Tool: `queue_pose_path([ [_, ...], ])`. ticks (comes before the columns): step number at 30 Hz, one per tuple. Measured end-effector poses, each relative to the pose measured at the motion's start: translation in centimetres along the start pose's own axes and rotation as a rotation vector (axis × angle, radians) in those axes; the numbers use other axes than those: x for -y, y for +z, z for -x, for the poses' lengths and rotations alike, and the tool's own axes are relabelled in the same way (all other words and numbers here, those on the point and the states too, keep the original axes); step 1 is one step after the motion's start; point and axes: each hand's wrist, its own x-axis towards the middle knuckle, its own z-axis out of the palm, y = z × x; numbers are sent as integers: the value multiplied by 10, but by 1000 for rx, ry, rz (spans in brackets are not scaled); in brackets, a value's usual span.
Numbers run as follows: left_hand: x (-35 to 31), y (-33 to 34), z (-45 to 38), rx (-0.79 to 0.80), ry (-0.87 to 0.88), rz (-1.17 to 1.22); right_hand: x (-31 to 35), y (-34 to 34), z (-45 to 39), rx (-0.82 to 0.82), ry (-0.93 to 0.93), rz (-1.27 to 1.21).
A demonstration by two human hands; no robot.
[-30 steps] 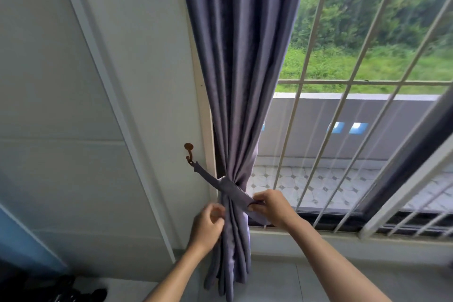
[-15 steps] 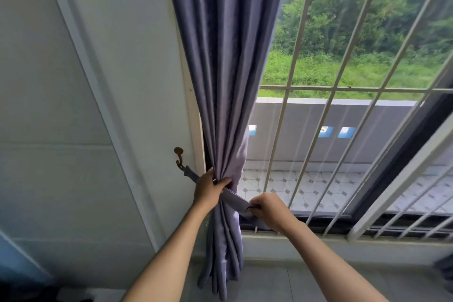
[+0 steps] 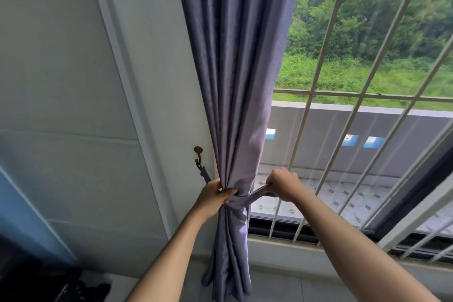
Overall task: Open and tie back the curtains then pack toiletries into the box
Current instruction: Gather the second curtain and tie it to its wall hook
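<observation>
A purple-grey curtain [image 3: 235, 68] hangs gathered at the left edge of the window. A matching fabric tieback [image 3: 248, 197] wraps round it at waist height, one end running to a small brown wall hook [image 3: 198, 154]. My left hand [image 3: 215, 197] grips the bunched curtain and the tieback on its left side. My right hand [image 3: 283, 185] holds the free end of the tieback, pulled out to the right of the curtain. No toiletries or box are in view.
White window bars [image 3: 323, 64] cover the glass to the right, above a sill [image 3: 282, 244]. A pale panelled wall [image 3: 73, 105] fills the left. Dark objects [image 3: 81, 287] lie on the floor at the lower left.
My left hand rose and took hold of the curtain at the tieback. My right hand lifted the tieback's free end up and to the right. The view tilted upward.
</observation>
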Motion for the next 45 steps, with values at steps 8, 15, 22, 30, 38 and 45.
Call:
queue_pose_path([
  [8, -5, -5, 3, 1, -195, 150, 26, -11, -4, -130, 182, -127],
  [15, -12, -8, -9, -120, -403, 90, 64, -8, -5, -144, 435, -680],
  [22, -7, -11, -18, 5, -486, 68, 96, 9, 0, -226, 826, -1315],
  [30, -2, -15, -31, 74, -520, -7, 102, 17, -4, -34, 721, -1556],
  [38, -9, -11, -34, 58, -528, -47, 97, 9, -1, 21, 360, -1853],
  [45, 0, 17, -26, -225, -382, 222, 89, 48, 26, -390, 496, -1398],
])
